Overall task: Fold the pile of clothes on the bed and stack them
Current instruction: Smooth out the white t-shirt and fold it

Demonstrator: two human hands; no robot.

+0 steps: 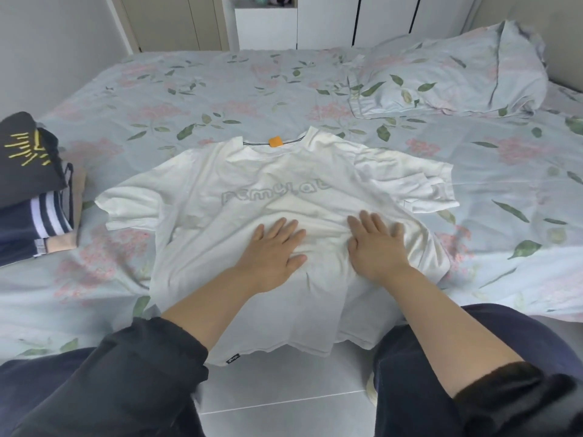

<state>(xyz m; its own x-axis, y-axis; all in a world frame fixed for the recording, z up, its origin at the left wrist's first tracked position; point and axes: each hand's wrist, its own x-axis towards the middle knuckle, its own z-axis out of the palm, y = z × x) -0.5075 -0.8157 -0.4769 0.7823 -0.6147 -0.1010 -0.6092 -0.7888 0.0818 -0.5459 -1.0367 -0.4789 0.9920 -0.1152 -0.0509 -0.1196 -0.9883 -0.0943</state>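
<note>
1. A white cotton T-shirt with grey lettering [239,190] lies spread out on the bed with the pale blue floral sheet [220,89], directly under both hands.
2. The left hand [274,247] rests flat on the shirt's middle, fingers straight and spread, grasping nothing.
3. The right hand [375,247] lies just beside it, also flat with straight fingers, pressing on rumpled cloth.
4. Beyond the fingertips run the lettering and then the collar, which carries a small orange tag [274,142].
5. Behind the wrists, the hem hangs over the bed's edge above the pale tiled floor [284,389].
6. Well to the left of the left hand sits a stack of folded dark and striped clothes [34,190].
7. Far beyond the right hand lies a floral pillow [457,70].
</note>
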